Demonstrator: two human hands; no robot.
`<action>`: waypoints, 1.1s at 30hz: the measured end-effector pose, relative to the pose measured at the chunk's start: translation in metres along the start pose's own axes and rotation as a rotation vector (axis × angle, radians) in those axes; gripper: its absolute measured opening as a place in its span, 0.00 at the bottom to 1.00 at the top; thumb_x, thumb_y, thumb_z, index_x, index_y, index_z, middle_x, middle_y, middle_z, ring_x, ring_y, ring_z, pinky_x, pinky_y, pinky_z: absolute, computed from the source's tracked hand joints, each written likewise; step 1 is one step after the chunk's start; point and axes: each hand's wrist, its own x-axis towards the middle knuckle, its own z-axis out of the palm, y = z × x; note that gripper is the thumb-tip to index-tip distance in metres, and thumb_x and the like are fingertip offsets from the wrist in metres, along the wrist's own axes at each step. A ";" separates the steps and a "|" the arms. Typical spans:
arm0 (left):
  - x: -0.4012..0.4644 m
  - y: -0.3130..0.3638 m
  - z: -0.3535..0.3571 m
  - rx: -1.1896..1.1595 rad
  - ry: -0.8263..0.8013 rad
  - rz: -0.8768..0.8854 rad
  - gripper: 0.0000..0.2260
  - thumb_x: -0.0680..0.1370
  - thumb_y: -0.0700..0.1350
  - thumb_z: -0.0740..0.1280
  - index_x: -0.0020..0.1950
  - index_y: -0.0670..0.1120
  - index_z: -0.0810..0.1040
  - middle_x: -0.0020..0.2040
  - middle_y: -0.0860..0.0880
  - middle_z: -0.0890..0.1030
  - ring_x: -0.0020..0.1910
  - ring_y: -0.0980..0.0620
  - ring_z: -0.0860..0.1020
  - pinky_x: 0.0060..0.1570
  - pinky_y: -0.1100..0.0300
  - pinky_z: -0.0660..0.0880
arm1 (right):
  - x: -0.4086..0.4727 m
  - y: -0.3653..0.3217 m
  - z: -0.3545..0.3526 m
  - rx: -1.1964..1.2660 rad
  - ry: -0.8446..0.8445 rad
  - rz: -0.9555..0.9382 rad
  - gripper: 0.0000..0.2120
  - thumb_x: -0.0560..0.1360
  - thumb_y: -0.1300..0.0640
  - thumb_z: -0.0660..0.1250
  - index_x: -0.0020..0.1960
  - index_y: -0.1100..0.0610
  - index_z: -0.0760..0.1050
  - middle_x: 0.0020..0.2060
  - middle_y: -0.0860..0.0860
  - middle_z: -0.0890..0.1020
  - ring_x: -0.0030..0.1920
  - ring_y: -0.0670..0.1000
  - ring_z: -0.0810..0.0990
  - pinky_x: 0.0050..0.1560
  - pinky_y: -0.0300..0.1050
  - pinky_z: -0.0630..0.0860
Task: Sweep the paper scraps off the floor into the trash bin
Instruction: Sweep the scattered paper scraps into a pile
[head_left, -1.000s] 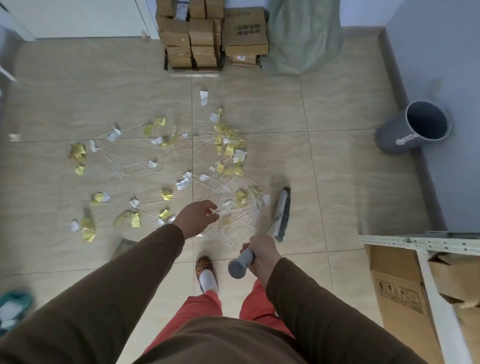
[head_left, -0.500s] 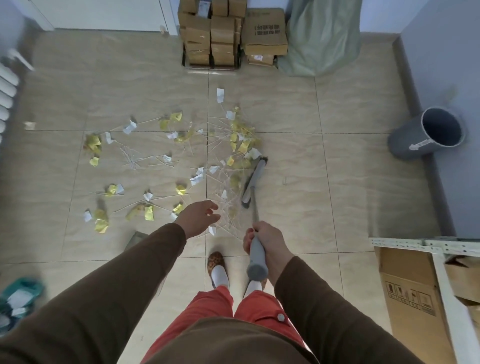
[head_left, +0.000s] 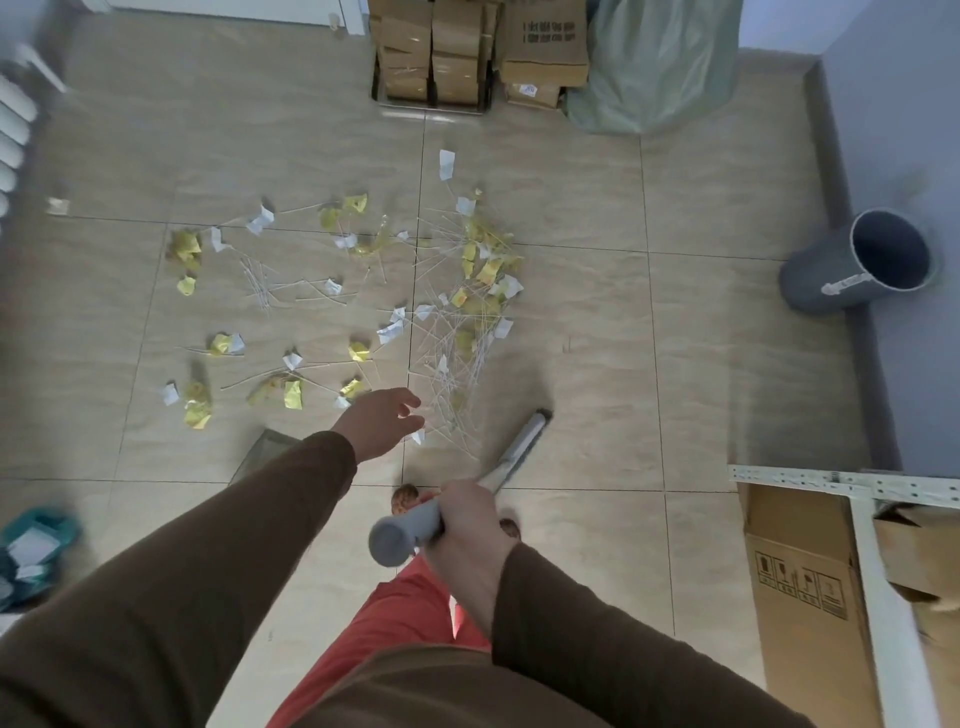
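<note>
Dozens of yellow and white paper scraps (head_left: 483, 270) and thin white strips are lying scattered over the tiled floor (head_left: 597, 364), thickest just ahead of the brush. The right hand (head_left: 462, 525) is gripping the grey brush (head_left: 467, 493) by its handle, the head resting on the floor beside the pile. The left hand (head_left: 384, 421) is hovering above the scraps, fingers relaxed and holding nothing. Well off to the right, the grey trash bin (head_left: 857, 265) is standing against the wall.

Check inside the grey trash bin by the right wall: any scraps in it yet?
The grey trash bin shows only a dark, bare inner wall through its open mouth; no scraps visible. Its bottom is hidden in shadow by the rim. The paper scraps lie on the floor.
</note>
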 end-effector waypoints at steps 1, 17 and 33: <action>-0.002 -0.003 -0.002 0.003 0.007 -0.001 0.15 0.77 0.52 0.69 0.62 0.50 0.79 0.53 0.51 0.80 0.54 0.49 0.79 0.57 0.55 0.75 | 0.006 0.005 0.007 0.009 -0.018 0.019 0.12 0.81 0.67 0.50 0.42 0.61 0.66 0.34 0.55 0.70 0.32 0.51 0.70 0.33 0.43 0.69; 0.004 -0.050 -0.052 0.023 0.039 -0.018 0.15 0.77 0.53 0.69 0.62 0.51 0.78 0.55 0.51 0.81 0.54 0.50 0.79 0.56 0.56 0.75 | 0.010 -0.039 0.067 0.306 -0.423 0.112 0.10 0.82 0.61 0.53 0.43 0.60 0.65 0.24 0.53 0.69 0.17 0.48 0.69 0.17 0.35 0.70; -0.017 -0.117 -0.121 -0.042 0.128 -0.088 0.15 0.78 0.52 0.68 0.63 0.49 0.78 0.60 0.48 0.81 0.57 0.49 0.79 0.60 0.53 0.74 | -0.051 -0.011 0.063 -0.429 -0.403 0.162 0.06 0.82 0.60 0.59 0.58 0.60 0.67 0.30 0.54 0.74 0.21 0.46 0.69 0.18 0.36 0.70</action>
